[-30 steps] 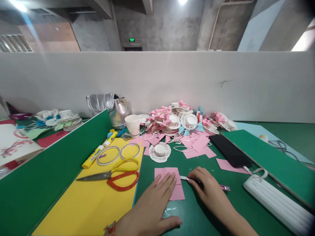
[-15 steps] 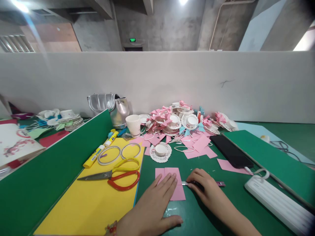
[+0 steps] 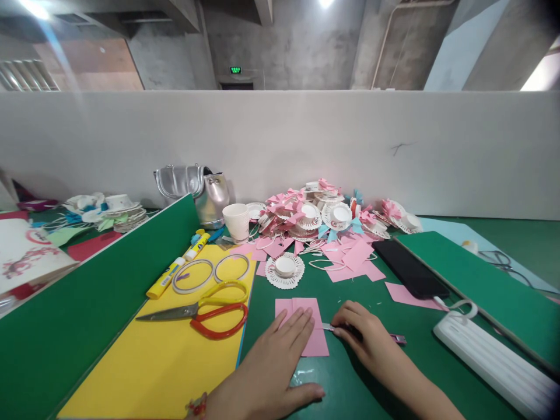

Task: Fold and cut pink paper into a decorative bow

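Just right of the paper (image 3: 315, 344): note the right hand (image 3: 361, 332), thumb and fingers pinched round the cutter (image 3: 398, 339), blade (image 3: 327, 327) pointing left. At the paper's right edge: see the blade meeting the folded layers; cannot tell how far inside, or between which layers. On the paper: find the left hand (image 3: 275, 364), laid flat, fingers slightly apart, pressing down and gripping nothing, thumb out over the table (image 3: 262, 303) on the paper's near side. Locate the paper folded on the table, between both hands.

Risks, as judged:

1. Could nick the left fingertips. Cause: blade aimed straight towards them; too hard a push, or sudden release after sticking. Rank first.

2. Could tear the paper or wander off the fold. Cause: blade tilted, or dull edge dragging.

3. Could turn or slide the paper. Cause: shiny surface beneath, right part unpinned, light palm pressure.

4. Could score the table under the paper. Cause: blade angled down through the lowest layer.

5. Left of the paper: could bump the scissors (image 3: 195, 312), from a wide swing of the left forearm. Behind the paper: could knock the plate (image 3: 273, 277), from a careless forward reach. Rate both low.
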Demonstrator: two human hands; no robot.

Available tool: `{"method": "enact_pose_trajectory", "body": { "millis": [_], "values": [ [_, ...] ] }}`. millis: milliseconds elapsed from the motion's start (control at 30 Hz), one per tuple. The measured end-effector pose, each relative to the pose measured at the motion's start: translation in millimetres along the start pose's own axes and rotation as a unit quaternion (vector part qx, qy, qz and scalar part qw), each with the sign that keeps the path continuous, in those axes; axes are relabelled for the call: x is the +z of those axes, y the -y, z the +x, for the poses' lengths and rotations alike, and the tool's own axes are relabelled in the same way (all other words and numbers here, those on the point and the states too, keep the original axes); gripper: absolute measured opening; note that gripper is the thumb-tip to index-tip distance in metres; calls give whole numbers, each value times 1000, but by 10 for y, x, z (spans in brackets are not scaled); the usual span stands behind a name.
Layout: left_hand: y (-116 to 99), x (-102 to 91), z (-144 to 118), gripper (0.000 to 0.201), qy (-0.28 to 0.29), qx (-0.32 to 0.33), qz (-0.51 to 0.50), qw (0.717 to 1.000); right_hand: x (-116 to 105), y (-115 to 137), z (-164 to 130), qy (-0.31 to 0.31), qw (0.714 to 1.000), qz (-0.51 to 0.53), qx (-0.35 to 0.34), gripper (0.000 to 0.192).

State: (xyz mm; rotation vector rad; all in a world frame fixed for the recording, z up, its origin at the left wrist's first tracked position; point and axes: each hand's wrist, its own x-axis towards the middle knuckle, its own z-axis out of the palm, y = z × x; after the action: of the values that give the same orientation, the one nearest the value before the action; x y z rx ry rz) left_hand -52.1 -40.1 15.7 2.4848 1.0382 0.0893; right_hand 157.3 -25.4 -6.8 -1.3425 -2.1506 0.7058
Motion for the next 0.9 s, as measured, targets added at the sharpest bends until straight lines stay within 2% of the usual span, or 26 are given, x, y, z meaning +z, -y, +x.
{"method": "enact_pose_trajectory", "body": {
  "millis": [300, 467, 733, 900],
  "values": [
    [9, 2, 1, 74, -5, 0, -5, 1000, -42, 21, -4, -3, 1000, -26, -1, 16],
    [-4, -13, -6, 72, -1, -4, -6, 1000, -52, 29, -12, 15, 999, -42, 8, 16],
    [-6, -3, -5, 71, -2, -7, 0, 1000, 3, 49, -5, 1, 999, -26, 20, 14],
    [9, 7, -1, 72, 2, -6, 4, 1000, -46, 54, -12, 11, 999, -32, 13, 16]
  ]
}}
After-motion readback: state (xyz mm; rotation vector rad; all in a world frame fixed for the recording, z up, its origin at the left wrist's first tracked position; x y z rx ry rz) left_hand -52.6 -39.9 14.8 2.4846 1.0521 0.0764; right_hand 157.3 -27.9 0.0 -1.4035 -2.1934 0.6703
